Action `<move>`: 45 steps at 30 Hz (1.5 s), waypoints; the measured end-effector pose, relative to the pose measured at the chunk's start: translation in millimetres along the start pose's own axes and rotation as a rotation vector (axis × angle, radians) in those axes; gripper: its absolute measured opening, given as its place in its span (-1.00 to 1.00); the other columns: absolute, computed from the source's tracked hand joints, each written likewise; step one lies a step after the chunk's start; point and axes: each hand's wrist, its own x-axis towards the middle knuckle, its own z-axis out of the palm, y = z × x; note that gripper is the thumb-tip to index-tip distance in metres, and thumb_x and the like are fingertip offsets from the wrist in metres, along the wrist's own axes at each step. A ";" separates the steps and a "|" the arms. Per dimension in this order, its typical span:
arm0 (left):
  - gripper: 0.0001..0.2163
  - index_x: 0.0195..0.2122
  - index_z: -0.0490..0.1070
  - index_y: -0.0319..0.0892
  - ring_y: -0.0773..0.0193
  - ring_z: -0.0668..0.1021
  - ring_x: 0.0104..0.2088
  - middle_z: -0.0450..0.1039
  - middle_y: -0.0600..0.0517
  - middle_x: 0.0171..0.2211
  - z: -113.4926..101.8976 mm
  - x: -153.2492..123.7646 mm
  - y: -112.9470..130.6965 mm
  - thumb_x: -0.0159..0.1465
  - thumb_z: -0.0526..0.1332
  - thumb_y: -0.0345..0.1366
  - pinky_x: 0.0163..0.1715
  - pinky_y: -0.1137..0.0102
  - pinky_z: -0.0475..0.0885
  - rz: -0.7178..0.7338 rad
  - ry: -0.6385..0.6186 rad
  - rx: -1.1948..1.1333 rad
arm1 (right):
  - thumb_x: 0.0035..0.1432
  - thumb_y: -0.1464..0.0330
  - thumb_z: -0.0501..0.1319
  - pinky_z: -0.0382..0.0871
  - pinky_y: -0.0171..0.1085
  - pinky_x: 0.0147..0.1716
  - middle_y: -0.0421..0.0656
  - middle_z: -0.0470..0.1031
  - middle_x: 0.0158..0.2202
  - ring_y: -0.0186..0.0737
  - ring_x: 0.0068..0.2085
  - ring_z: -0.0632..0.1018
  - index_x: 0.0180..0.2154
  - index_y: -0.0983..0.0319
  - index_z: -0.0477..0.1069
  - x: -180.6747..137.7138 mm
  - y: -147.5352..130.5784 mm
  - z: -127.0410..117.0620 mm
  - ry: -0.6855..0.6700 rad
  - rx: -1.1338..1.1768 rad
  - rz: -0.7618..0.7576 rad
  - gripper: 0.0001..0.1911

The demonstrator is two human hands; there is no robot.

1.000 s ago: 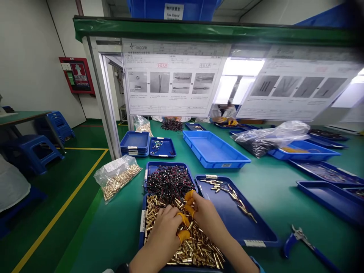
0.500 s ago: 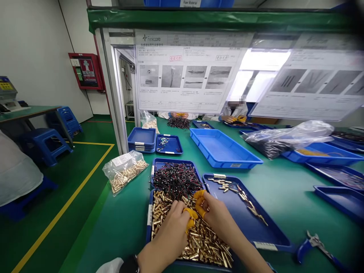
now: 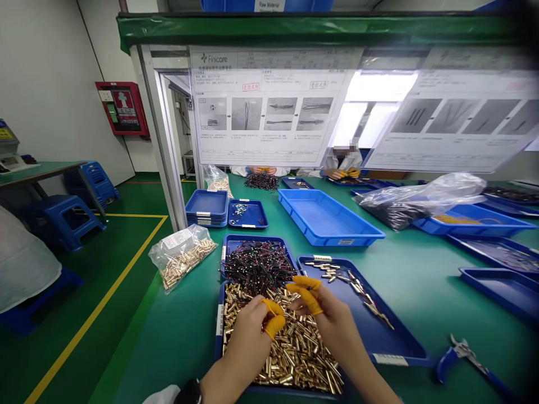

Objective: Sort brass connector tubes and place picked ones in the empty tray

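My left hand, with yellow finger cots on thumb and index finger, is closed in a pinch over the tray of brass-coloured metal sleeves. Whatever lies between those fingertips is too small to make out. To its right, my right hand wears the same cots. Its thumb and index tips come together near the upper edge of the sleeves, and I cannot make out what they hold. Just beyond both hands, a blue tray holds a heap of black and red wire pieces.
At right a blue tray carries sleeves and wired pieces. Blue-handled pliers lie beside it. A bag of sleeves, stacked trays and a large blue bin stand further back. Co-workers' hands show across the table.
My hands have drawn apart, the right one shifting rightward and slightly up. Its thumb and index tips have come closer together. The view has shifted slightly.
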 end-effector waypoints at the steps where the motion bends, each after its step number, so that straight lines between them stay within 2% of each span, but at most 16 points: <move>1: -0.91 -0.43 0.34 -0.26 0.32 0.36 -0.36 0.28 0.02 -0.38 0.4 0.1 -0.4 0.19 0.09 -0.45 -0.38 0.46 0.22 0.001 -0.017 0.010 | 0.00 0.24 -0.01 0.44 -0.39 -0.27 -0.15 0.48 -0.36 -0.40 -0.35 0.50 -0.10 0.26 0.24 -3.4 -1.9 0.5 0.010 0.090 0.028 -0.59; 4: -0.91 -0.47 0.35 -0.27 0.34 0.35 -0.38 0.28 0.03 -0.40 2.0 0.1 -1.4 0.16 0.10 -0.48 -0.41 0.48 0.19 0.017 -0.067 0.009 | -0.05 0.13 0.08 0.43 -0.46 -0.36 -0.16 0.48 -0.43 -0.43 -0.41 0.48 -0.23 0.27 0.34 -13.0 -6.6 5.5 -0.004 0.277 0.077 -0.59; 6: -0.91 -0.45 0.36 -0.27 0.34 0.36 -0.38 0.29 0.03 -0.40 1.6 0.3 -0.7 0.16 0.10 -0.47 -0.40 0.48 0.20 0.019 -0.051 -0.026 | -0.09 0.14 0.15 0.37 -0.53 -0.43 -0.20 0.44 -0.51 -0.49 -0.47 0.41 -0.38 0.27 0.39 -17.2 -8.0 9.6 0.001 0.285 0.056 -0.68; 8: -0.90 -0.41 0.38 -0.26 0.32 0.37 -0.36 0.32 0.01 -0.38 -0.2 0.6 0.8 0.18 0.08 -0.45 -0.38 0.47 0.23 0.007 0.009 -0.070 | -0.12 0.17 0.20 0.33 -0.56 -0.46 -0.20 0.43 -0.47 -0.50 -0.44 0.40 -0.46 0.27 0.41 -19.2 -8.2 13.1 0.000 0.232 0.033 -0.72; 12: -0.87 -0.35 0.41 -0.26 0.29 0.39 -0.32 0.35 -0.01 -0.35 -4.0 0.7 1.6 0.19 0.07 -0.40 -0.33 0.44 0.26 -0.010 0.086 -0.158 | -0.14 0.14 0.22 0.39 -0.51 -0.38 -0.14 0.45 -0.29 -0.39 -0.28 0.46 -0.31 0.26 0.38 -19.9 -5.9 17.8 -0.067 0.187 0.065 -0.62; 15: -0.87 -0.34 0.41 -0.25 0.28 0.39 -0.33 0.35 -0.02 -0.35 -4.5 0.9 0.7 0.17 0.09 -0.36 -0.35 0.44 0.26 -0.008 0.090 -0.206 | -0.08 0.14 0.17 0.42 -0.47 -0.27 -0.14 0.44 -0.28 -0.40 -0.28 0.48 -0.28 0.26 0.32 -20.4 -2.0 21.2 -0.108 0.125 0.075 -0.64; 17: -0.88 -0.36 0.40 -0.25 0.29 0.39 -0.36 0.34 -0.01 -0.37 -4.5 1.1 1.1 0.16 0.09 -0.36 -0.39 0.45 0.25 -0.011 0.089 -0.203 | -0.03 0.18 0.14 0.41 -0.49 -0.28 -0.17 0.44 -0.33 -0.44 -0.32 0.48 -0.32 0.26 0.30 -21.4 -0.4 23.1 -0.127 0.053 0.056 -0.71; 22: -0.88 -0.42 0.40 -0.26 0.35 0.34 -0.44 0.32 0.02 -0.45 -6.0 0.3 3.8 0.13 0.11 -0.35 -0.46 0.49 0.19 -0.008 0.078 -0.168 | 0.07 0.35 -0.01 0.20 -0.56 -0.55 -0.27 0.38 -0.61 -0.55 -0.57 0.39 -0.45 0.28 0.19 -26.1 -6.5 23.2 -0.149 -0.024 0.012 -0.87; 25: -0.87 -0.42 0.39 -0.26 0.36 0.35 -0.46 0.32 0.03 -0.48 -5.8 1.0 1.3 0.12 0.14 -0.30 -0.47 0.49 0.22 -0.027 0.054 -0.289 | 0.09 0.37 -0.05 0.21 -0.57 -0.54 -0.31 0.32 -0.68 -0.57 -0.60 0.36 -0.46 0.28 0.15 -26.7 -13.3 20.0 -0.267 0.102 0.020 -0.87; 29: -0.80 -0.37 0.36 -0.28 0.35 0.39 -0.46 0.34 0.02 -0.49 -4.3 5.0 -4.2 0.10 0.17 -0.22 -0.45 0.47 0.30 -0.086 0.014 -0.512 | 0.08 0.23 0.03 0.31 -0.53 -0.52 -0.30 0.35 -0.64 -0.54 -0.57 0.41 -0.39 0.28 0.13 -23.3 -15.8 15.3 -0.385 0.372 0.063 -0.77; 34: -0.82 -0.31 0.39 -0.23 0.28 0.41 -0.26 0.35 -0.03 -0.29 -7.3 8.4 -4.4 0.11 0.17 -0.25 -0.23 0.40 0.32 -0.080 0.022 -0.550 | 0.00 0.28 0.12 0.30 -0.52 -0.52 -0.28 0.38 -0.65 -0.53 -0.58 0.41 -0.41 0.31 0.25 -21.3 -17.1 12.1 -0.255 0.272 0.132 -0.80; 39: -0.86 -0.29 0.37 -0.17 0.26 0.34 -0.13 0.22 -0.02 -0.14 -11.6 7.1 -0.8 0.17 0.05 -0.37 -0.14 0.38 0.25 -0.015 0.056 -0.360 | -0.27 0.11 0.31 0.32 -0.49 -0.53 -0.26 0.35 -0.69 -0.52 -0.61 0.37 -0.45 0.35 0.42 -23.1 -26.1 11.3 -0.143 0.291 0.258 -0.57; 42: -0.87 -0.32 0.36 -0.19 0.30 0.35 -0.22 0.19 -0.02 -0.18 -10.4 7.1 -1.2 0.16 0.04 -0.40 -0.23 0.40 0.30 -0.010 0.049 -0.389 | -0.34 0.09 0.33 0.32 -0.49 -0.58 -0.26 0.34 -0.67 -0.53 -0.62 0.34 -0.48 0.35 0.42 -23.4 -26.7 11.9 -0.132 0.318 0.277 -0.54; 45: -0.89 -0.35 0.38 -0.20 0.35 0.36 -0.33 0.18 0.02 -0.30 -8.7 8.0 -2.2 0.13 0.09 -0.38 -0.31 0.43 0.34 -0.005 0.044 -0.497 | -0.20 0.15 0.27 0.27 -0.53 -0.62 -0.26 0.32 -0.58 -0.57 -0.59 0.31 -0.47 0.33 0.35 -23.7 -20.9 13.5 -0.161 0.293 0.225 -0.65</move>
